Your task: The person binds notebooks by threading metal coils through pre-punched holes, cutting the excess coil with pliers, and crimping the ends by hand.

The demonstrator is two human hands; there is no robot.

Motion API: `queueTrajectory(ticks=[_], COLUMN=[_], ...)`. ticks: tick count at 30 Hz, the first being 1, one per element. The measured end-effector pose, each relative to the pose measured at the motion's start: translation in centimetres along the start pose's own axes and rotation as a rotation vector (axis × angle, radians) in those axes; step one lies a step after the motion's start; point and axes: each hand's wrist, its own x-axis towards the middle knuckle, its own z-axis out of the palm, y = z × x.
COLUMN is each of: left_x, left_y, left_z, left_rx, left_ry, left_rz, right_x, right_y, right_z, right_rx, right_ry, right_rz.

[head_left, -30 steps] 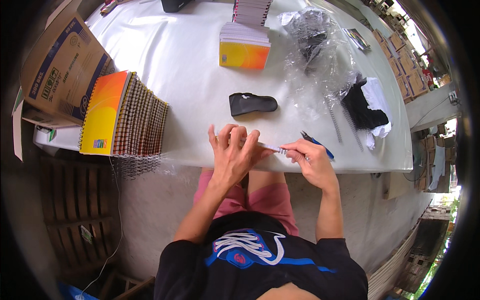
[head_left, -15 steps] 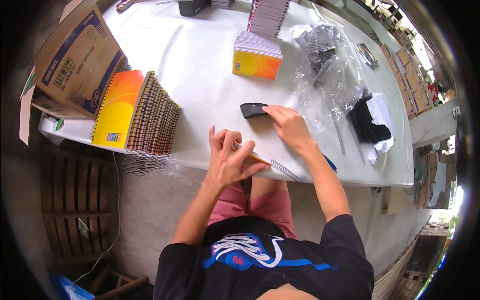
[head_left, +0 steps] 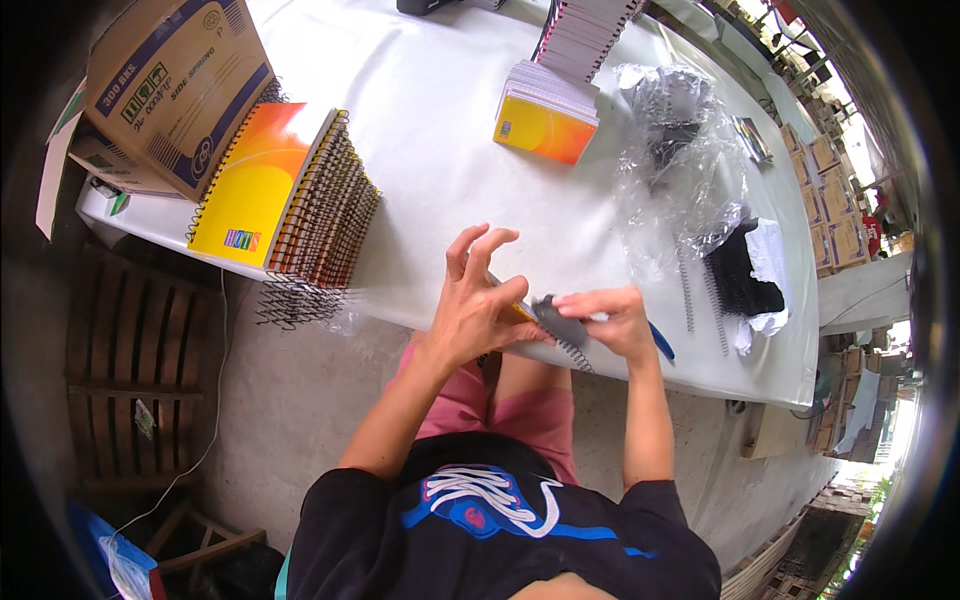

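Right hand (head_left: 612,318) back from table, pinching dark tool (head_left: 556,318) at notebook spiral (head_left: 574,355), left hand (head_left: 478,305) spread

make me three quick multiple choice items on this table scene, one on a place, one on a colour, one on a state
1. Where does the leaning row of spiral notebooks stand?
A. against the cardboard box
B. on the floor
C. inside the clear plastic wrap

2. What colour is the cover of the small notebook stack?
A. green
B. orange-yellow
C. white

3. What is the right hand doing?
A. lying flat on the table
B. hanging at the person's side
C. holding a dark tool at a spiral-bound edge

Answers: 1 A, the row leans by the cardboard box. 2 B, its top cover shows orange-yellow. 3 C, its fingers close on the dark tool beside the left hand.
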Motion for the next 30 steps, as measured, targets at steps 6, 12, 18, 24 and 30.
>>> queueTrajectory(ticks=[6,12,18,24,30], left_x=[-0.1,-0.4,-0.3,-0.3,-0.4], left_y=[-1.1,-2.1,-2.9,-2.9,-3.4], left_z=[-0.1,0.9,1.9,2.3,2.9], left_rx=[-0.11,-0.438,-0.401,-0.515,-0.59], left_ry=[-0.04,0.014,0.067,0.092,0.029], left_rz=[-0.02,-0.21,-0.172,-0.211,-0.281], right_x=[0.5,0.4,0.1,1.3,2.1], right_y=[-1.5,-1.8,-0.8,-2.8,-1.8], right_z=[1.1,1.5,1.6,2.2,2.8], right_rx=[-0.082,-0.015,0.041,-0.12,-0.002], right_ry=[0.023,0.067,0.135,0.071,0.104], right_rz=[-0.067,-0.129,-0.069,-0.147,-0.198])
